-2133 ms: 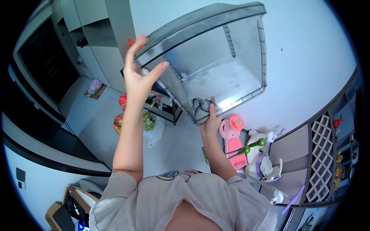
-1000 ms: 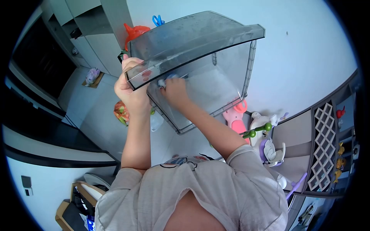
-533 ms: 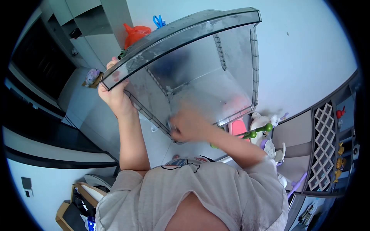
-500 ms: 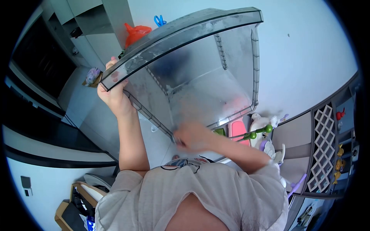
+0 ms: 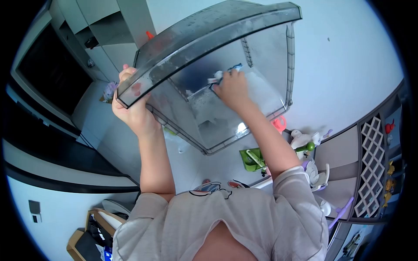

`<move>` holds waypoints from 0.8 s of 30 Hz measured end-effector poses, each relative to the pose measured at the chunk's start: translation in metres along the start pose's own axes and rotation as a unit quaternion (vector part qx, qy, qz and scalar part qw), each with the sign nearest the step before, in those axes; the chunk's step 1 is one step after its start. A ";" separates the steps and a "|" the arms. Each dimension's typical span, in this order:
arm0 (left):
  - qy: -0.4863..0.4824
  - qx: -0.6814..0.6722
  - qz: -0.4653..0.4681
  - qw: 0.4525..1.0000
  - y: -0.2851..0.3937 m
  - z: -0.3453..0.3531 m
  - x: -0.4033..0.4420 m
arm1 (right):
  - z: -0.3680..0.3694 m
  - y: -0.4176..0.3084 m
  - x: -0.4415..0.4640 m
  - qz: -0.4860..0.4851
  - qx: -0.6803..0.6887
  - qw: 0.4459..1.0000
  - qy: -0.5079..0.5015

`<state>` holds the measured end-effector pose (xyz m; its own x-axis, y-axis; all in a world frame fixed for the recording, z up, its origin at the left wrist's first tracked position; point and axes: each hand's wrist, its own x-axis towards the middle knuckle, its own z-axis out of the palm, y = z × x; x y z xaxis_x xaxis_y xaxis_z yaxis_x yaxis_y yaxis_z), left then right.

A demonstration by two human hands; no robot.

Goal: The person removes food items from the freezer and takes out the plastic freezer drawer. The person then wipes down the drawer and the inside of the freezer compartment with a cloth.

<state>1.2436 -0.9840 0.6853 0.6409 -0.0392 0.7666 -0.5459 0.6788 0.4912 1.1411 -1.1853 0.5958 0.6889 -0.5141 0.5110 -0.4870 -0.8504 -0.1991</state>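
Note:
A large clear plastic drawer [image 5: 217, 41] is held up tilted in front of me, its open side facing me. My left hand [image 5: 136, 111] grips the left end of its thick rim, thumb and fingers on either side. Inside, my right hand [image 5: 235, 89] presses a crumpled white-and-blue cloth [image 5: 216, 80] against the inner surface, fingers closed over it. Whitish haze and wet-looking smears show on the walls. Part of the cloth is hidden under the fingers.
Below the drawer to the right are a green plastic item [image 5: 249, 160] and a pink ring-shaped thing [image 5: 280, 123]. A shelf unit with a white lattice [image 5: 370, 167] stands at the right. An open cardboard box [image 5: 78, 241] sits lower left. Tall cabinets [image 5: 98, 17] rise at upper left.
My right hand has moved from the drawer's near lower edge up and deeper inside, and the cloth now shows. My left hand keeps its grip; the drawer has shifted slightly.

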 end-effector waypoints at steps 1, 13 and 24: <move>-0.022 0.000 0.003 1.000 -0.001 -0.002 -0.001 | 0.007 -0.011 -0.002 -0.016 0.016 0.999 -0.031; 0.032 -0.068 -0.060 0.995 0.008 0.004 -0.004 | -0.059 -0.141 -0.009 -0.084 0.676 0.732 -0.004; 0.047 -0.083 -0.049 0.994 0.013 -0.012 0.020 | -0.046 -0.082 -0.154 -0.287 0.156 0.940 -0.093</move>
<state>1.2556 -0.9672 0.7025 0.7384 -0.0481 0.6726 -0.3868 0.7869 0.4808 1.0505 -1.0312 0.5725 0.8866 0.0542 0.4594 0.1553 -0.9703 -0.1853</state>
